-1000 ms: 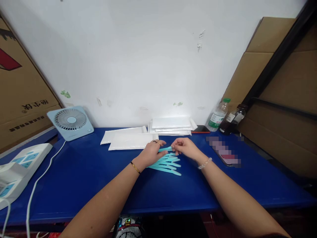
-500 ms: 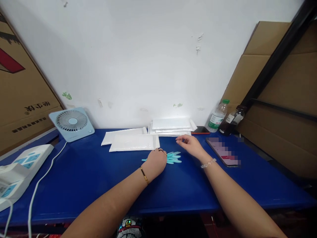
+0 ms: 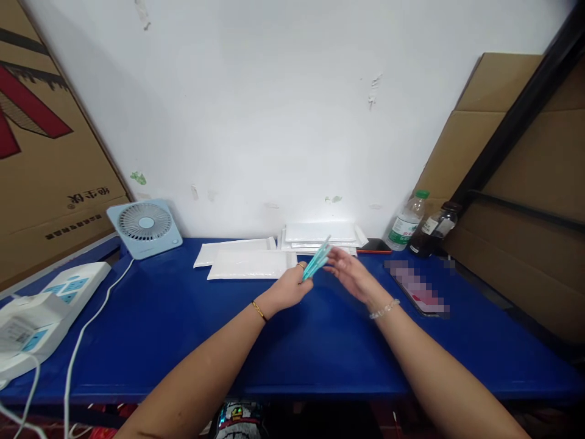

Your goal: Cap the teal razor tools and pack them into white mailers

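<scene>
Head view — hands (image 3: 289,286) at turquoise sticks (image 3: 316,263), white envelopes (image 3: 251,266), bottle of dark liquid (image 3: 419,246)

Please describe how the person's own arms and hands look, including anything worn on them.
Both forearms are bare, with no sleeves in view, and neither hand wears a glove. The left hand has a gold-coloured ring on a finger and a slim gold-coloured bracelet at the wrist. The right hand has a clear, beaded bracelet at its wrist.

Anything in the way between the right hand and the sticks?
Nothing visible. The left hand holds the sticks by their lower ends; the right hand is beside their upper part, though contact is unclear.
</scene>
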Action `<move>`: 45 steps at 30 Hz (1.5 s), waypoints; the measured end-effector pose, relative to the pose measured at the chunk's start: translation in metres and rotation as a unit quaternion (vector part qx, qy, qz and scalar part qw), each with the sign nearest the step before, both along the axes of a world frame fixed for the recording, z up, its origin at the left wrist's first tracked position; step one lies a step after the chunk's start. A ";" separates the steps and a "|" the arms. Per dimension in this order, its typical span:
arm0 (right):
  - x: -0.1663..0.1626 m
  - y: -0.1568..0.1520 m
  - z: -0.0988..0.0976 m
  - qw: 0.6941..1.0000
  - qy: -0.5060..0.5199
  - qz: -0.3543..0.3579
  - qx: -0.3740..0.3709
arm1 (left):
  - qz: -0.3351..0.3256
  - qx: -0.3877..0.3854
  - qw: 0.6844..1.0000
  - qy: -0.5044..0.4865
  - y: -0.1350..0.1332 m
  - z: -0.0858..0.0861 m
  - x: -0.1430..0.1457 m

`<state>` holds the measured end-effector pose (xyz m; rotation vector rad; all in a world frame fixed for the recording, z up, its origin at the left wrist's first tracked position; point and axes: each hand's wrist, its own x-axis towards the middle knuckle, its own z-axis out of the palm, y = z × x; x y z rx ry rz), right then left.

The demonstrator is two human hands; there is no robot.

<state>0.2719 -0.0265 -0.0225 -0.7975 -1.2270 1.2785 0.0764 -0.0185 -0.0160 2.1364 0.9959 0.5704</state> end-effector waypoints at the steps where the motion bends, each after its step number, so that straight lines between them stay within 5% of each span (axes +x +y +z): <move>1: -0.010 -0.005 0.002 0.999 0.000 0.044 -0.003 | -0.040 -0.055 0.997 -0.048 -0.003 0.000 0.005; 4: -0.035 -0.022 0.011 0.993 -0.022 0.112 -0.012 | -0.112 -0.143 0.979 -0.094 -0.014 -0.001 0.018; 8: -0.036 -0.030 0.024 0.998 -0.045 0.046 0.016 | -0.123 -0.008 0.990 -0.073 -0.010 0.008 0.008; 12: -0.013 -0.017 0.026 0.992 -0.057 -0.089 0.061 | 0.010 0.181 0.977 0.113 0.029 0.019 -0.041; 17: -0.003 0.000 0.008 0.984 -0.104 -0.137 0.040 | 0.065 0.147 0.940 0.300 0.076 0.014 -0.092; 23: -0.013 -0.001 -0.003 0.988 -0.121 -0.098 0.012 | 0.055 0.153 0.944 0.288 0.082 0.003 -0.100; 27: -0.016 -0.003 0.027 0.991 -0.017 -0.126 0.041 | 0.071 0.235 0.946 0.212 0.064 0.023 -0.098; 34: -0.048 0.003 0.126 0.964 0.117 -0.187 0.146 | 0.050 0.234 0.970 -0.039 0.026 0.059 -0.076; 40: -0.090 0.002 0.136 0.965 0.043 -0.193 0.170 | 0.029 0.211 0.971 -0.106 0.021 0.050 -0.066; 45: -0.091 -0.015 0.150 0.954 0.054 -0.205 0.211 | 0.031 0.230 0.972 -0.030 0.025 0.044 -0.066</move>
